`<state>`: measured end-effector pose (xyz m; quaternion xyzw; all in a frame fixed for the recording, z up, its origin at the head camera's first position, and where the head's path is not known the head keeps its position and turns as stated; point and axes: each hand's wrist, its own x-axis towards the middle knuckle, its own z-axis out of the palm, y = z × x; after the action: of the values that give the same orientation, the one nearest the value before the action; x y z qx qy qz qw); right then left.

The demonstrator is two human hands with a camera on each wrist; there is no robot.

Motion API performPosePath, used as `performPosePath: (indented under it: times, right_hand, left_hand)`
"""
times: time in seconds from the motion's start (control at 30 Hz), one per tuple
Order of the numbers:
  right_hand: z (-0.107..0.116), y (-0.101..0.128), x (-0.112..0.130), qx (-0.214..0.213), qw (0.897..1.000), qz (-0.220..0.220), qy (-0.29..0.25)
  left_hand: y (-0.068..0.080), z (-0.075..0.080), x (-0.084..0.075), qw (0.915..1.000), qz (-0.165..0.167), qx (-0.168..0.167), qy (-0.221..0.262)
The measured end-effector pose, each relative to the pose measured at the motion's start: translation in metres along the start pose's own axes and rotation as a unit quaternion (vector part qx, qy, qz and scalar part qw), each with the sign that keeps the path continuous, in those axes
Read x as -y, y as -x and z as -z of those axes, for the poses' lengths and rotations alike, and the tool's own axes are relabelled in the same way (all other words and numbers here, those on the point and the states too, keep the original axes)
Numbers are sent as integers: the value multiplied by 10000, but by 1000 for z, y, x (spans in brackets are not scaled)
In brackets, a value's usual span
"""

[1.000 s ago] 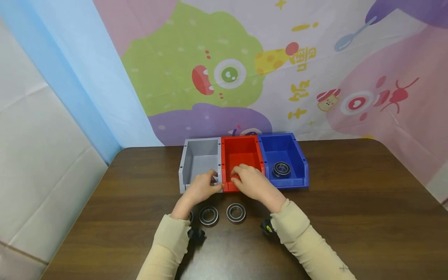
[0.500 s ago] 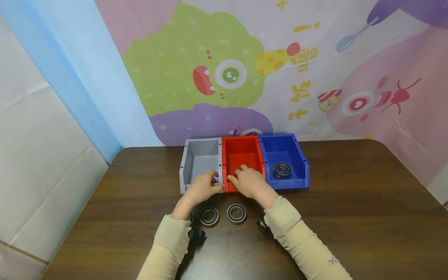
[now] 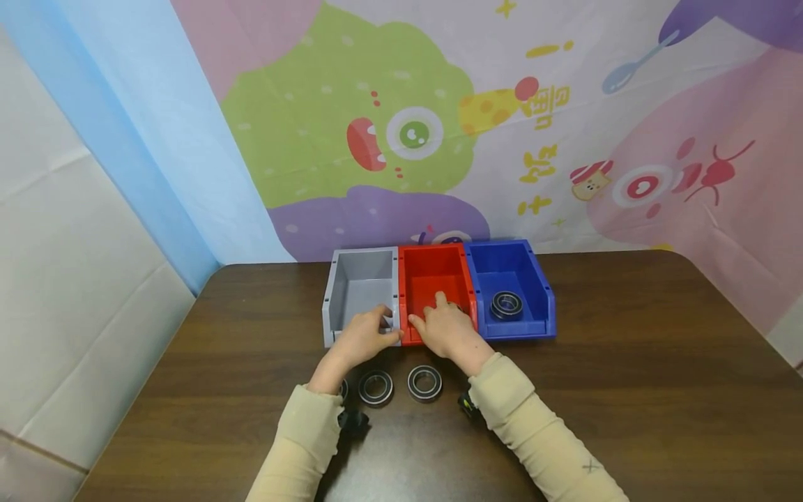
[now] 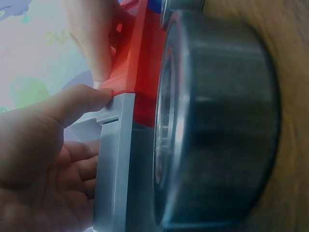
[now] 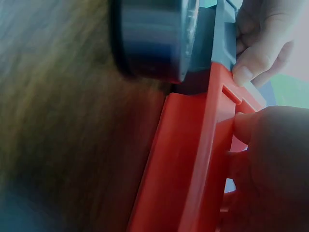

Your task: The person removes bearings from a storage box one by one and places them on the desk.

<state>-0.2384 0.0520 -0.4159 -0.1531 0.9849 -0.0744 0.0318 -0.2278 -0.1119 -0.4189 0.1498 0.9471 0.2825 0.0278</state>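
Note:
My left hand (image 3: 364,338) is at the front right corner of the grey bin (image 3: 330,300). In the left wrist view its thumb touches the corner where the grey and red bins meet, and its relaxed fingers lie behind the grey front wall. My right hand (image 3: 448,330) reaches over the front of the red bin (image 3: 433,261), thumb apart and index finger extended. Beside that finger shows the dark rim of a ball bearing (image 3: 457,306), mostly covered by the hand. Another bearing (image 3: 507,316) lies in the blue bin (image 3: 547,315).
On the brown table (image 3: 659,362), in front of the bins, lie a bearing (image 3: 376,402) and, to its right, a second bearing (image 3: 424,398). A third bearing (image 3: 343,390) is partly hidden by my left wrist. A printed cloth (image 3: 301,139) hangs behind the bins.
My right hand has shifted slightly left and lower in the red bin, and its index finger has straightened. A bearing's rim has come into sight beside it. The left hand has stayed put.

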Motion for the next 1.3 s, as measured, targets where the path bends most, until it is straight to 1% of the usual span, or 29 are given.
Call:
performPosePath:
  times: [0.27, 0.6, 1.0, 1.3]
  right_hand:
    - [-4, 0, -2, -69, 10000, -9, -42]
    - [-4, 3, -3, -191, 9997, -28, -155]
    - [-7, 4, -8, -629, 9965, 284, -476]
    - [-5, 6, -10, -862, 9935, 415, -620]
  left_hand:
    - [0, 1, -1, 10000, 72, -32, 10]
    - [2, 0, 0, 10000, -4, -37, -29]
    - [1, -4, 3, 9998, -71, -153, -121]
    - [1, -3, 2, 9998, -102, -157, -75]
